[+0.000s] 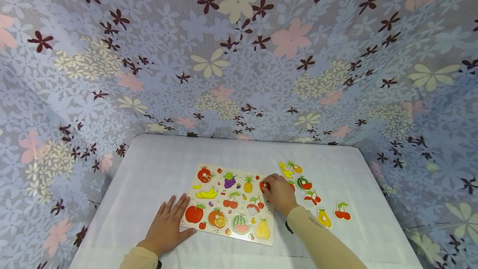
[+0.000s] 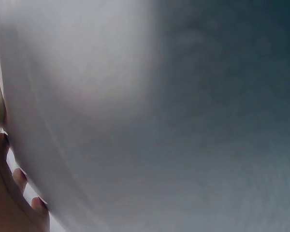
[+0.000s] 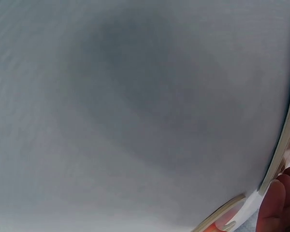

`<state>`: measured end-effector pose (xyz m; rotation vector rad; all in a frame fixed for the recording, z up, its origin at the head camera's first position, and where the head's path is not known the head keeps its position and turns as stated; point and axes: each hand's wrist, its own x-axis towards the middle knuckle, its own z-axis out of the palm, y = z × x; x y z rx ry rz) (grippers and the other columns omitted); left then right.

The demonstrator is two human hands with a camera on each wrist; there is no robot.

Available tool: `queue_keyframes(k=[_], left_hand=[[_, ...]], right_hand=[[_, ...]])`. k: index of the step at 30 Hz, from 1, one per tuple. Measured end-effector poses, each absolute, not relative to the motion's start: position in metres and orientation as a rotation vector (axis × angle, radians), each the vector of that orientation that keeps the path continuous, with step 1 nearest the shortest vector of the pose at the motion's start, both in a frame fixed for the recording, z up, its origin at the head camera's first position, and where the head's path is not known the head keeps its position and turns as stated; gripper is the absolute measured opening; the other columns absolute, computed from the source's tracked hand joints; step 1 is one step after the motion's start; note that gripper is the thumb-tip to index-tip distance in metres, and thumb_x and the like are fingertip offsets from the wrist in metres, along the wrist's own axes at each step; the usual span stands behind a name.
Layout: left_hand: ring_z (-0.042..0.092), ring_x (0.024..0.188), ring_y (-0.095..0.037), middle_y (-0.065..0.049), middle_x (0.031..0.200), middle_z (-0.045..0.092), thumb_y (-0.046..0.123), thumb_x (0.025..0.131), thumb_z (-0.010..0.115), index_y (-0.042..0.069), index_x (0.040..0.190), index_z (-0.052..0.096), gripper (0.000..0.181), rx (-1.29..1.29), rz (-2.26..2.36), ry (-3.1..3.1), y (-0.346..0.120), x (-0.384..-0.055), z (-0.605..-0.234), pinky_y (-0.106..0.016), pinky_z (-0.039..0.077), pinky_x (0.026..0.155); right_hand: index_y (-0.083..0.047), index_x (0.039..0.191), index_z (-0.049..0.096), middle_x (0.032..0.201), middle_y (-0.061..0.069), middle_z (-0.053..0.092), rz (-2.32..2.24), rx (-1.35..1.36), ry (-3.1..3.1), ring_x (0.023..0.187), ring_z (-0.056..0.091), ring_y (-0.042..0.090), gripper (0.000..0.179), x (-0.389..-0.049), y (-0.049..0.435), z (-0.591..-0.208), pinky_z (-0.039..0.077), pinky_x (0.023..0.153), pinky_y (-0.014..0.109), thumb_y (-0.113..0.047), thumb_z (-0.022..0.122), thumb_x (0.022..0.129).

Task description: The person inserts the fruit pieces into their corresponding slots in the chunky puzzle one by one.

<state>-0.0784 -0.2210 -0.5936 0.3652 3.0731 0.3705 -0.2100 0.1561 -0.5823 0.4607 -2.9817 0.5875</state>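
A wooden fruit puzzle board (image 1: 231, 200) lies on the white table. My left hand (image 1: 168, 223) rests flat with fingers spread, its fingertips and thumb at the board's left and lower-left edges. At the board's upper right, my right hand (image 1: 280, 192) pinches a red piece with a white knob, seemingly a strawberry puzzle piece (image 1: 264, 187). An orange piece (image 1: 217, 218) with a knob lies in the board's lower row. In the left wrist view, part of the left hand (image 2: 14, 203) shows at the lower left; right fingers (image 3: 273, 205) appear beside the board edge in the right wrist view.
Loose pieces lie right of the board: banana (image 1: 286, 171), pineapple (image 1: 296, 167), watermelon (image 1: 304, 183), a red-and-white fruit (image 1: 312, 199), pear (image 1: 324, 218) and cherries (image 1: 342, 212). Another red piece (image 1: 291, 185) is partly hidden by the right hand. Floral cloth (image 1: 239, 94) encloses the table.
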Motion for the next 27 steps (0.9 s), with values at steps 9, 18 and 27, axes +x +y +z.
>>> queue_keyframes(k=[9, 18, 27], left_hand=[[0.02, 0.148, -0.037, -0.006, 0.162, 0.027, 0.069, 0.084, 0.063, 0.011, 0.157, 0.031, 0.099, 0.315, 0.347, 2.979, -0.216, -0.08, -0.581, -0.059, 0.014, 0.117], [0.019, 0.148, -0.038, -0.005, 0.163, 0.025, 0.07, 0.084, 0.062, 0.012, 0.158, 0.029, 0.1, 0.32, 0.346, 2.981, -0.219, -0.082, -0.582, -0.059, 0.014, 0.117], [0.02, 0.147, -0.038, -0.007, 0.162, 0.028, 0.071, 0.083, 0.062, 0.011, 0.157, 0.032, 0.1, 0.328, 0.374, 2.979, -0.22, -0.082, -0.582, -0.06, 0.014, 0.117]], right_hand=[[-0.012, 0.111, 0.073, 0.118, 0.005, 0.064, 0.664, 0.431, -3.042, 0.105, 0.061, 0.024, 0.027, -0.207, 0.162, -0.577, 0.055, 0.088, 0.041, -0.022, 0.079, 0.087], [-0.014, 0.113, 0.071, 0.12, 0.005, 0.064, 0.641, 0.415, -3.003, 0.105, 0.062, 0.026, 0.031, -0.199, 0.191, -0.572, 0.055, 0.083, 0.044, -0.02, 0.08, 0.083], [-0.013, 0.115, 0.071, 0.124, 0.008, 0.063, 0.565, 0.274, -3.06, 0.115, 0.06, 0.032, 0.037, -0.195, 0.221, -0.572, 0.054, 0.089, 0.052, -0.022, 0.083, 0.081]])
